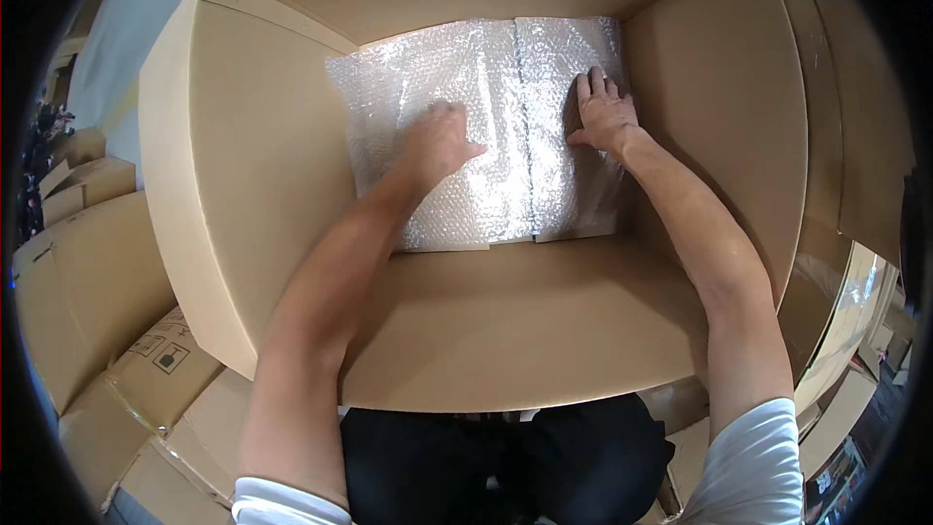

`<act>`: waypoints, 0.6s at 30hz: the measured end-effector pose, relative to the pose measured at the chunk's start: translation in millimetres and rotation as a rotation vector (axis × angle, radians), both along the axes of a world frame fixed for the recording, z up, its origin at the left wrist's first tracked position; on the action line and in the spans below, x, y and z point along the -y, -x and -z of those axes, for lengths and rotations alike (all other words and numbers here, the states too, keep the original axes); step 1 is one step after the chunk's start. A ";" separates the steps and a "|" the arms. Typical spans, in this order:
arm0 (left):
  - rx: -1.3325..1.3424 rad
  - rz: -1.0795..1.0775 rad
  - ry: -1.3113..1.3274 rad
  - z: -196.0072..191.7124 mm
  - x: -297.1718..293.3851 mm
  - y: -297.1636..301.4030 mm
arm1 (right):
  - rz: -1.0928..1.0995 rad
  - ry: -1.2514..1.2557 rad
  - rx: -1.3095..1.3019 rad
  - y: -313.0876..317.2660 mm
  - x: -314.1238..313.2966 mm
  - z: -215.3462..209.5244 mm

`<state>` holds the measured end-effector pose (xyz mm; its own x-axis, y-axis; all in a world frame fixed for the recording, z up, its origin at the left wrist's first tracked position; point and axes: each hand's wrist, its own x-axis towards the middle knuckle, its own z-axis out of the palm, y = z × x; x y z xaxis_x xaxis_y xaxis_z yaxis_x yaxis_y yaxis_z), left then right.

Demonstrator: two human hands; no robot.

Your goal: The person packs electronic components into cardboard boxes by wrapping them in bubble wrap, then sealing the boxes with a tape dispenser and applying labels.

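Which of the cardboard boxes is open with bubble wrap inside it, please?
The big box in front; both hands press bubble wrap on its floor. The boxes at left look shut.

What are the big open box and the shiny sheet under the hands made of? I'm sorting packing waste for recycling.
The large brown box looks like matte cardboard: flat tan walls with folded flaps. The clear silvery sheet appears to be plastic bubble wrap: glossy, translucent and covered in small bubbles that catch the light.
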<state>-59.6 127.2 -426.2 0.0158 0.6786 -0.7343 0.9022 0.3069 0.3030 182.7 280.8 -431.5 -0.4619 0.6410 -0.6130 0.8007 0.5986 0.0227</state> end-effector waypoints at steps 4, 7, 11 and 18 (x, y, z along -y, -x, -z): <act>-0.437 0.167 0.005 18.3 49.1 7.9 | -0.111 -0.046 0.028 -12.0 -1.4 14.1; -0.313 0.112 -0.212 7.4 50.1 44.7 | -0.091 0.095 0.034 2.5 -10.0 -24.5; -0.152 -0.129 -0.544 -95.3 -4.7 53.3 | -0.116 0.072 -0.466 34.9 12.1 -139.5; 0.528 -0.338 -1.002 -344.6 143.6 -60.4 | -0.539 0.405 -1.112 -44.6 292.9 -368.9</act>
